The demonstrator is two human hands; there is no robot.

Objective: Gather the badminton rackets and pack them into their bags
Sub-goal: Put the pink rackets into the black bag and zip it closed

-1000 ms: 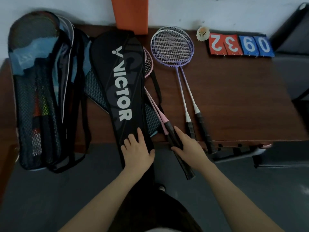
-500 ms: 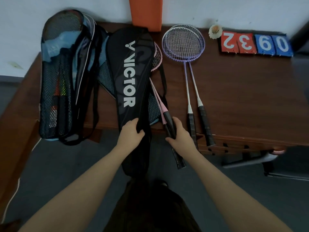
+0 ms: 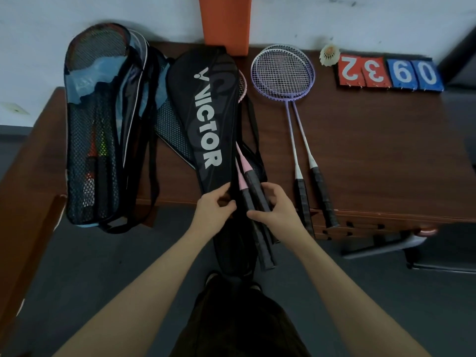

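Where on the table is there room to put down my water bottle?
The bare wood right of the purple rackets and below the number cards is free. The left side is crowded with the mesh bag, black VICTOR bag and pink rackets.

A dark brown wooden table (image 3: 373, 150) fills the middle and right of the frame, its front edge running across the centre right. At the upper right of the tabletop lies a flip scoreboard (image 3: 390, 74): 2 red cards reading 2 and 3, then 2 blue cards reading 9 and 0, all seen upside down. Just to its left, touching the far edge of the table, sits a white feather shuttlecock (image 3: 329, 55). An orange panel (image 3: 225, 21) stands against the pale wall (image 3: 360, 16) at top centre. Grey floor (image 3: 90, 266) covers the lower frame.
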